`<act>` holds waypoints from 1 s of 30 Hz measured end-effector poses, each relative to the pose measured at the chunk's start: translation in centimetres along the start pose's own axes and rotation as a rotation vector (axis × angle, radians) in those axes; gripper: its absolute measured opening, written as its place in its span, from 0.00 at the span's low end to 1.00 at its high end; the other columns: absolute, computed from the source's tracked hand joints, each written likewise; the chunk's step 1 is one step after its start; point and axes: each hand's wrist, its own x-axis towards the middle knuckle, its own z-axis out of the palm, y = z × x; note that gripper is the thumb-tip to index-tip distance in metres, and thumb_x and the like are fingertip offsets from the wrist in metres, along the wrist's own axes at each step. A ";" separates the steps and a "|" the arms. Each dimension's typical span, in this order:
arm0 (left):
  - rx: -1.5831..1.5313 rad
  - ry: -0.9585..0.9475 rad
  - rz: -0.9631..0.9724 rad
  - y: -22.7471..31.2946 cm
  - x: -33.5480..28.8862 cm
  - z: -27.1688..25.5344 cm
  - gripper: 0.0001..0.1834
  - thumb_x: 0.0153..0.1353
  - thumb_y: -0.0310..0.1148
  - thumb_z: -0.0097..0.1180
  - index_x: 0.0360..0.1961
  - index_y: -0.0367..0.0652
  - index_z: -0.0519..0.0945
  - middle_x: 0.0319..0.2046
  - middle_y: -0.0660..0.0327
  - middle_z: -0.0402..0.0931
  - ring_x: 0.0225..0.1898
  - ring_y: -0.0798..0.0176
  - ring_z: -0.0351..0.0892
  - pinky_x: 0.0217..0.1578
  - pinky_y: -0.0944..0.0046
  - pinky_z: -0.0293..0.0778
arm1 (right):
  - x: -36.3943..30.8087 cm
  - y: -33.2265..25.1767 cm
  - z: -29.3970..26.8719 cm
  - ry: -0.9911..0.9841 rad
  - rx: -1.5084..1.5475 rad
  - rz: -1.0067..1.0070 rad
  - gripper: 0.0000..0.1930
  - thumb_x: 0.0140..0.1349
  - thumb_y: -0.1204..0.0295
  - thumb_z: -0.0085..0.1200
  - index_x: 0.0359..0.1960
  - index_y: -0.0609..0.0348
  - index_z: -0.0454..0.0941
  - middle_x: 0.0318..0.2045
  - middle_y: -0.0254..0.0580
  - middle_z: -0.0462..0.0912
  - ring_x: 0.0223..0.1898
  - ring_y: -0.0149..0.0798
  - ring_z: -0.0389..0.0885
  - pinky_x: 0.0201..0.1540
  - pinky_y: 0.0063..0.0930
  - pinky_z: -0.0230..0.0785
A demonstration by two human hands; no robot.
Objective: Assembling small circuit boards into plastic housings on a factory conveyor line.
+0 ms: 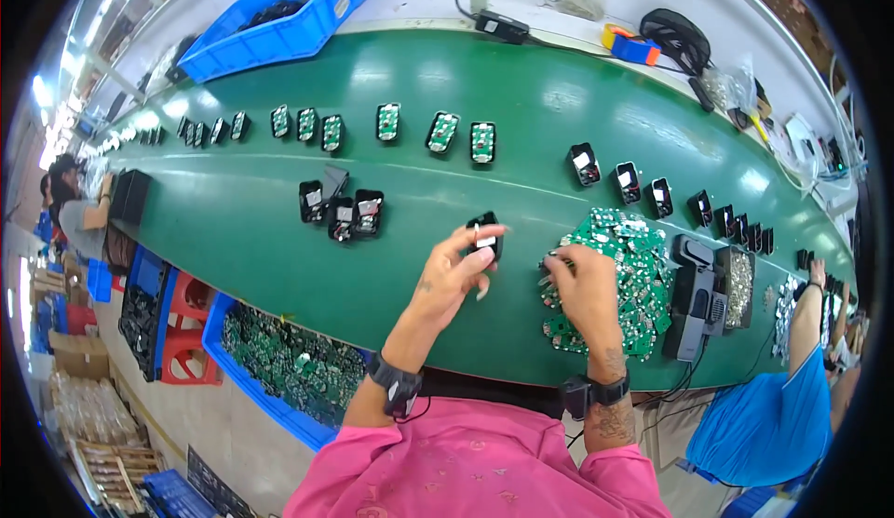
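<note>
- Circuit-board pile (633,276), lying loose and overlapping: a board pulled from it could drag its neighbours along, since their mounted parts may catch on one another.
- Left hand (451,281), left of the pile: thumb and fingers close around a black case (485,244), well apart from the pile's edge. The hold looks light, so a knock or an uneven push could twist the case out of it.
- Right hand (585,287), over the pile's left side: fingertips bent together. I cannot tell whether they pinch a board; a blind grip there could take two at once or bend a part.
- Wrist unit (577,395), just in front of the pile: a low sweep of that arm could brush boards toward the table's near edge.
- Grey device (693,295), just beside the pile on its right: if the heap slides, boards could scrape or wedge against it.
- Open cases (628,183), beyond the pile: an overreaching arm could tip one and loosen its contents.
</note>
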 end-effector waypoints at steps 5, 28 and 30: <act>0.361 0.161 -0.014 -1.0 -4.3 0.2 0.15 0.71 0.37 0.53 0.47 0.39 0.85 0.54 0.60 0.66 0.40 0.71 0.75 0.30 0.73 0.74 | -1.1 -0.5 -0.4 -0.042 0.644 0.344 0.11 0.68 0.71 0.55 0.30 0.66 0.80 0.22 0.35 0.82 0.22 0.25 0.80 0.24 0.18 0.70; 0.211 -0.055 0.042 -2.6 -6.8 1.0 0.36 0.63 0.22 0.57 0.72 0.40 0.59 0.53 0.61 0.71 0.50 0.69 0.74 0.48 0.68 0.77 | -6.3 -4.6 3.8 -0.061 0.401 0.252 0.20 0.66 0.64 0.59 0.21 0.67 0.73 0.12 0.35 0.68 0.16 0.27 0.60 0.20 0.30 0.55; 0.149 -0.053 -0.040 -1.8 -6.9 0.9 0.34 0.65 0.24 0.56 0.71 0.41 0.61 0.49 0.63 0.72 0.48 0.71 0.74 0.44 0.69 0.77 | -6.5 -4.7 3.7 -0.045 0.356 0.247 0.18 0.65 0.65 0.59 0.23 0.66 0.74 0.14 0.36 0.70 0.16 0.29 0.63 0.20 0.30 0.57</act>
